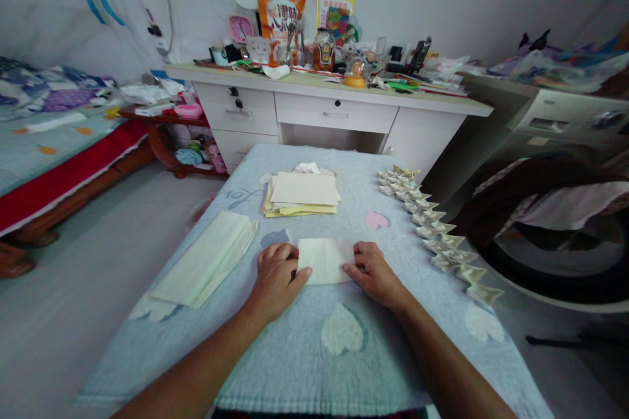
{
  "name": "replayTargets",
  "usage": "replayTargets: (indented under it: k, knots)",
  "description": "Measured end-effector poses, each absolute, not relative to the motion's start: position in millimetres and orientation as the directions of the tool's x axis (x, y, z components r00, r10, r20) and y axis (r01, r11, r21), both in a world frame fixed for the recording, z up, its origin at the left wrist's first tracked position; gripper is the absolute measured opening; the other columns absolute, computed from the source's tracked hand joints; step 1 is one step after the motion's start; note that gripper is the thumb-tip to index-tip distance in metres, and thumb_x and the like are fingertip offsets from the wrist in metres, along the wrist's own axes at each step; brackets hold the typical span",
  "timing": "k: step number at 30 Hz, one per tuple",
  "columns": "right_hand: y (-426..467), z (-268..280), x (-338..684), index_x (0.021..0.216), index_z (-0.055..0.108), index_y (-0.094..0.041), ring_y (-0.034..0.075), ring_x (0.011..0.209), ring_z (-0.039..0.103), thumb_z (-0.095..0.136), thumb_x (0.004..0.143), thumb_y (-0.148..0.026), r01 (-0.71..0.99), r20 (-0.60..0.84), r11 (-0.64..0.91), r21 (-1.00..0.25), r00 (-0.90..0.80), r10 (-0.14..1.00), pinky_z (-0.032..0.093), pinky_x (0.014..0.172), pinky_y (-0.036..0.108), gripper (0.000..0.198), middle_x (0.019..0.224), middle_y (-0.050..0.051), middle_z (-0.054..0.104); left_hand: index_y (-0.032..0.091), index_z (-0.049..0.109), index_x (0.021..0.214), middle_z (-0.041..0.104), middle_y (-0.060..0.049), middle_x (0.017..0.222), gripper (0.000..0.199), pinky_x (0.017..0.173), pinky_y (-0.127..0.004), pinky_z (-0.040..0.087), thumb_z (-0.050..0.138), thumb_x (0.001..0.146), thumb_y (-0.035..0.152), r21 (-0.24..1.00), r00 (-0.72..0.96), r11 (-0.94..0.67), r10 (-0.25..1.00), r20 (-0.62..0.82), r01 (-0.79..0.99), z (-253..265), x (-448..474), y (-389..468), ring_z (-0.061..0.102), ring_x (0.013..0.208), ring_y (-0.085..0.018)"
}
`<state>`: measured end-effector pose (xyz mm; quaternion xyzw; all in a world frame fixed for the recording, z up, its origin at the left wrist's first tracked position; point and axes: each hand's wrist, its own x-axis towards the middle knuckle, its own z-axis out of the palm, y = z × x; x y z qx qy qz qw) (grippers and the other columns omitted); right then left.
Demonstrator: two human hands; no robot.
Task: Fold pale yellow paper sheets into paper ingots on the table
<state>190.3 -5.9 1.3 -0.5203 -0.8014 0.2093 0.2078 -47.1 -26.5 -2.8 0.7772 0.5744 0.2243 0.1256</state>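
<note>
A small pale sheet of paper (325, 262), with a faint crease down its middle, is between my hands just above or on the cloth. My left hand (279, 275) pinches its left edge, thumb on top and fingers behind. At the right edge, my right hand (376, 273) grips it the same way. Beyond the sheet lies a stack of cream and yellow paper (304, 188). Left of my left hand rests a pile of long pale green paper (209, 255). Several folded paper boats (437, 226) form a line along the table's right side.
A blue cloth with heart prints (393, 347) covers the table. Behind it stands a white desk (339, 108) crowded with jars and packets. A washing machine (555, 124) is at the right, a bed (63, 137) at the left. Crumpled white tissue (307, 168) sits behind the stack.
</note>
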Motion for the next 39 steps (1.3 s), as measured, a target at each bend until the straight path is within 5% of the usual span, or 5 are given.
replayTargets:
  k: [13, 16, 19, 28, 39]
  knots:
    - [-8, 0, 181, 0.059, 0.063, -0.017, 0.020, 0.091, 0.047, 0.067, 0.078, -0.025, 0.847, 0.100, 0.196, -0.494, -0.169, 0.981, 0.031, 0.081, 0.034, 0.021, 0.087, 0.005, 0.059, 0.019, 0.054, 0.056, 0.061, -0.005, 0.093, 0.028, 0.087, -0.044, 0.031, 0.058, 0.079, 0.036, 0.360, 0.121, -0.198, 0.967, 0.225, 0.912, -1, -39, -30, 0.046, 0.099, -0.025]
    - [-8, -1, 179, 0.058, 0.063, -0.017, 0.021, 0.091, 0.047, 0.068, 0.076, -0.025, 0.850, 0.110, 0.190, -0.491, -0.156, 0.982, 0.030, 0.081, 0.034, 0.021, 0.086, 0.005, 0.059, 0.021, 0.059, 0.077, 0.059, -0.006, 0.095, 0.015, 0.089, -0.046, 0.033, 0.060, 0.077, 0.035, 0.347, 0.073, -0.161, 0.965, 0.252, 0.924, -1, -38, -32, 0.047, 0.100, -0.027]
    - [-8, -1, 179, 0.057, 0.062, -0.017, 0.022, 0.091, 0.047, 0.069, 0.075, -0.025, 0.852, 0.118, 0.190, -0.488, -0.151, 0.981, 0.031, 0.080, 0.034, 0.021, 0.086, 0.005, 0.059, 0.019, 0.053, 0.115, 0.054, -0.012, 0.117, 0.041, 0.096, -0.049, 0.032, 0.061, 0.077, 0.032, 0.347, 0.065, -0.188, 0.939, 0.338, 0.919, -2, -38, -33, 0.044, 0.111, -0.031]
    - [-8, -1, 178, 0.058, 0.063, -0.017, 0.021, 0.090, 0.047, 0.069, 0.075, -0.027, 0.863, 0.119, 0.195, -0.466, -0.157, 0.980, 0.030, 0.079, 0.034, 0.021, 0.085, 0.005, 0.059, 0.032, 0.038, 0.138, 0.036, 0.001, 0.150, 0.051, 0.115, -0.044, 0.018, 0.051, 0.089, 0.029, 0.237, 0.636, -0.668, 0.744, 0.205, 0.705, -12, -36, -32, 0.027, 0.139, -0.022]
    - [-7, -2, 179, 0.062, 0.064, -0.017, 0.021, 0.090, 0.046, 0.065, 0.079, -0.028, 0.861, 0.122, 0.186, -0.473, -0.145, 0.982, 0.029, 0.077, 0.033, 0.020, 0.086, 0.005, 0.059, 0.030, 0.037, 0.140, 0.030, -0.004, 0.153, 0.059, 0.113, -0.044, 0.021, 0.057, 0.085, 0.042, 0.274, 0.667, -0.651, 0.744, 0.046, 0.708, -4, -34, -30, 0.025, 0.141, -0.025]
